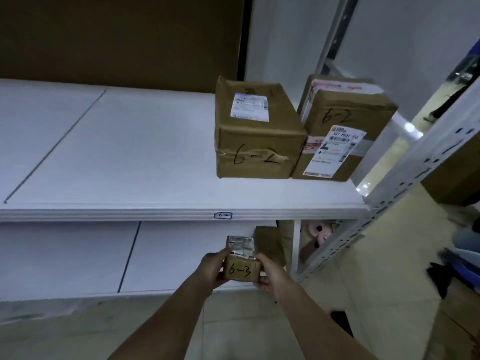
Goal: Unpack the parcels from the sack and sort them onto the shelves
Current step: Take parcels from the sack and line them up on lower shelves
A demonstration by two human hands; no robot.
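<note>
You hold a small parcel (242, 263) marked 6-3 between both hands: your left hand (211, 268) wraps its left side, your right hand (268, 275) its right side, fingers curled round the edges. It hangs just in front of the lower shelf (78, 255), near the front lip and not yet resting on the board.

On the upper shelf (130, 152) stand two boxes marked 6-2, the left box (257, 136) and the right box (342, 136), touching side by side. A tag (222, 215) on that shelf's front edge seems to read 6-something; the last figure is too blurred to tell. Behind your parcel on the lower shelf sits another brown box (268, 245).

The main risk is a wrong shelf. The 6-2 boxes above suggest the lower level is 6-3, but you cannot read a tag for it here, so check before you let go.

If you set the parcel right at the lip, it may tip off onto the floor (259, 320); push it well in. Pushing too far right could knock the brown box toward the upright (363, 224). Your grip is on the sides only, so a loose squeeze could let the taped surface slip.
</note>
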